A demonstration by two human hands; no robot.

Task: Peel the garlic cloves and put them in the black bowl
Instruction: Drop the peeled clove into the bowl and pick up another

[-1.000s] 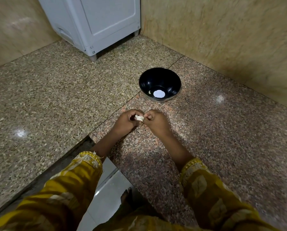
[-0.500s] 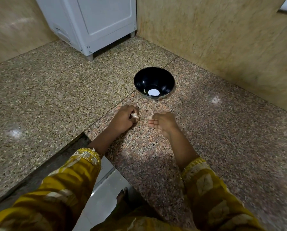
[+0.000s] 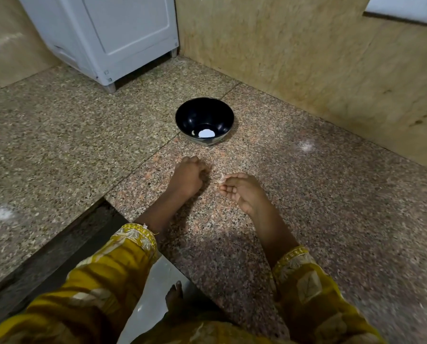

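Note:
The black bowl [image 3: 222, 115] stands on the granite surface just beyond my hands; a small pale peeled clove [image 3: 194, 132] lies in its bottom beside a white glare spot. My left hand [image 3: 187, 177] is curled into a fist, knuckles up, around the garlic clove, which its fingers hide. My right hand [image 3: 242, 189] lies a short gap to the right, fingers curled, pinching a thin flake of garlic skin [image 3: 221, 178] at its fingertips. Both hands hover low over the stone, apart from each other.
A white appliance [image 3: 123, 38] stands at the back left against the beige wall [image 3: 306, 58]. The granite slab [image 3: 331, 219] ends in a dark step edge [image 3: 58, 244] at lower left. A bare foot [image 3: 174, 294] shows below, between my yellow sleeves.
My hands were joined on the clove a second ago and have since pulled apart. The right hand came away to the right with a flake of skin; the left kept the clove.

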